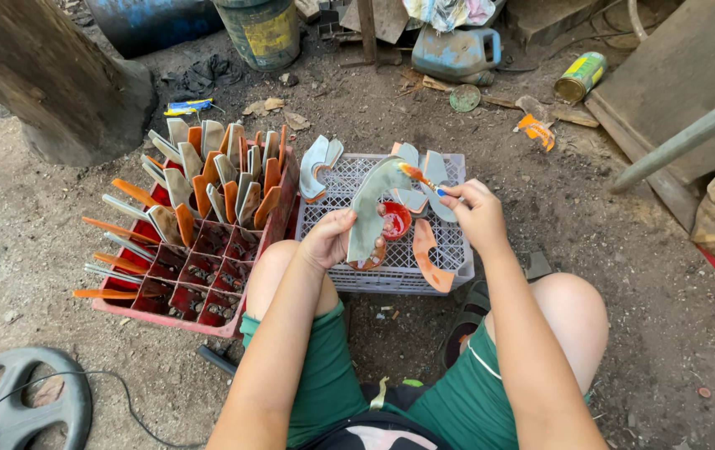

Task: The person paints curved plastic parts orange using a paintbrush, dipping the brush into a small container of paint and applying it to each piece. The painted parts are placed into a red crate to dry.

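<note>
The left hand [327, 239] clasps a curved grey metal blade [372, 212] near its lower end, standing it upright over the white plastic crate [449, 250], probably so drips fall there and the upper curve faces the brush. The right hand [476, 215], at three o'clock from the blade, pinches a small paintbrush [421, 178] whose orange tip touches the blade's top. A red paint cup [395, 220] sits on the crate just behind the blade, within easy dipping reach. An orange-coated piece [427, 255] lies at five o'clock. At nine o'clock, a red divided crate [207, 275] holds many blades upright in its cells, seemingly to keep wet faces apart.
</note>
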